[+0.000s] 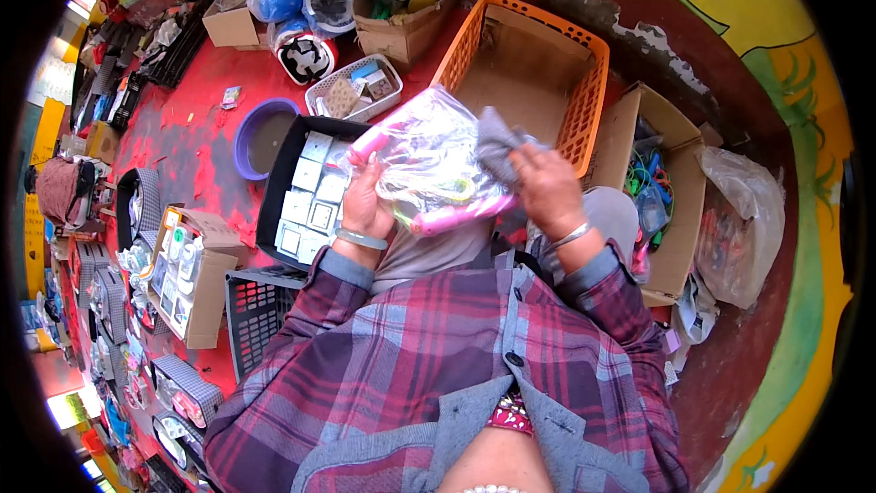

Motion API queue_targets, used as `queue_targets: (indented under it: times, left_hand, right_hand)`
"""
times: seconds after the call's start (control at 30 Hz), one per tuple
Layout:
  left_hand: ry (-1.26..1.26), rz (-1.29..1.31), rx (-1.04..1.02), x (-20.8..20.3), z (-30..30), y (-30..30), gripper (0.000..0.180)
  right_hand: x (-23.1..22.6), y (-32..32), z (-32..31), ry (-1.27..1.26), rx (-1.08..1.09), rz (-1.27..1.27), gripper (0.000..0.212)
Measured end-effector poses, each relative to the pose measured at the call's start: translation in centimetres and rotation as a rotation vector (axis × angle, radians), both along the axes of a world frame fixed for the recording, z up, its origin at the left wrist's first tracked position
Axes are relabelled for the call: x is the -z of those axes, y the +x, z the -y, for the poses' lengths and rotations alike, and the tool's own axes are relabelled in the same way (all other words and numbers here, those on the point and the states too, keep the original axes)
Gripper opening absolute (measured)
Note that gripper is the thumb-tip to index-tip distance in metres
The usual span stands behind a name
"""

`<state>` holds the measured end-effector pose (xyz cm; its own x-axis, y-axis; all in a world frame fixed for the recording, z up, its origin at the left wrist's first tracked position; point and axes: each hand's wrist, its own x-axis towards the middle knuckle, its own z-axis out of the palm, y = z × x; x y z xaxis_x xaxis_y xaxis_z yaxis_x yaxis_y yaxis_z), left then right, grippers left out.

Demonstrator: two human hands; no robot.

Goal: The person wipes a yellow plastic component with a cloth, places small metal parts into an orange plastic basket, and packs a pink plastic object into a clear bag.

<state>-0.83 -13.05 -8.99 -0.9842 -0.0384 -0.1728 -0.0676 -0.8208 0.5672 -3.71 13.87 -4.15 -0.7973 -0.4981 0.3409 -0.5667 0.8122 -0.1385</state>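
In front of my lap I hold a clear plastic packet (438, 151) with pink handle-like parts along two edges and a pale, coiled cord inside; it looks like a skipping rope. My left hand (368, 205) is closed on the packet's left edge. My right hand (550, 187) is closed on a crumpled grey cloth (498, 148), which lies against the packet's right side. Beneath the packet, my knees are partly covered. A black box (283, 160) of small white square items stands just beyond my left hand.
Ahead is an orange plastic basket (598, 82) with cardboard inside. A carton (689, 210) of colourful cords stands at the right, beside a clear bag (744, 228). A purple basin (251, 132), white basket (356, 114), grey crate (265, 310) and bagged helmets (330, 2) lie around the left.
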Motion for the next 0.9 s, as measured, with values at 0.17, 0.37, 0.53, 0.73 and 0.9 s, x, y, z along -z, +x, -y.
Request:
queue_targets:
  times: [0.17,0.37,0.53,0.73,0.9]
  left_hand:
    - [0.020,0.082,-0.065,0.8,1.2,-0.3,0.031]
    - [0.054,0.178,-0.097,2.0,0.9,-1.5,0.030]
    - [0.056,0.119,-0.092,2.6,1.6,-0.9,0.031]
    - [0.001,0.071,-0.092,1.0,0.9,-1.0,0.033]
    - [-0.015,0.103,-0.175,1.0,3.2,-1.0,0.029]
  right_hand:
    - [-4.5,0.1,0.5,-0.300,0.013,-0.069,0.040]
    - [-1.3,2.8,6.3,-0.095,-0.503,0.121,0.036]
    - [-0.2,2.2,4.8,-0.068,-0.334,0.086,0.037]
    - [0.7,1.0,1.8,-0.090,-0.035,0.050,0.040]
    - [-0.2,-0.5,-2.4,-0.289,0.133,0.027,0.037]
